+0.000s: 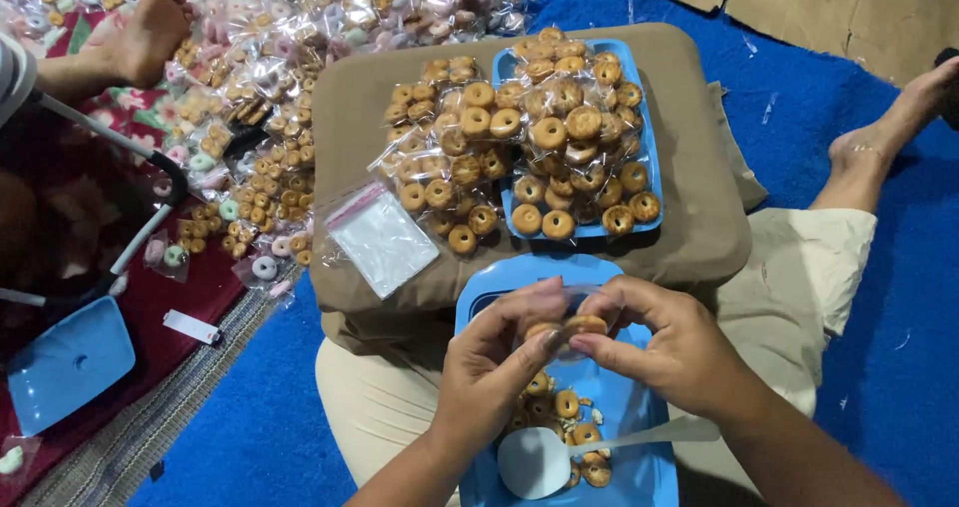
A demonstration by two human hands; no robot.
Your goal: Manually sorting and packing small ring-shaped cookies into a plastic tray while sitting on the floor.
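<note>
- We take the small clear bag (571,312) as our landmark; it sits between our two hands, just above the near blue tray (639,467).
- Our left hand (494,372) pinches the bag's left side, thumb and forefinger closed on the plastic, the other fingers curled under.
- Our right hand (664,342) pinches the bag's right side in the same way, fingertips closed on the film.
- Inside the bag we see a couple of ring cookies (584,324); the bag's long axis runs left to right between the hands, and both hands are equally close, each touching it.
- Directly below the bag, in the near blue tray, lie loose ring cookies (566,404) and a white spoon (534,462) whose handle points right.
- Beyond the bag, a brown cushion (699,227) rests on our lap; on it stands a second blue tray (649,167) heaped with filled cookie bags (574,127).
- Beyond and left of the bag, a stack of empty clear bags (380,239) lies on the cushion.
- Far left of the bag, many more filled packets (255,177) cover the floor, and another person's foot (150,27) rests among them.
- Right of the bag, our own foot (879,142) lies on a blue carpet (849,307).
</note>
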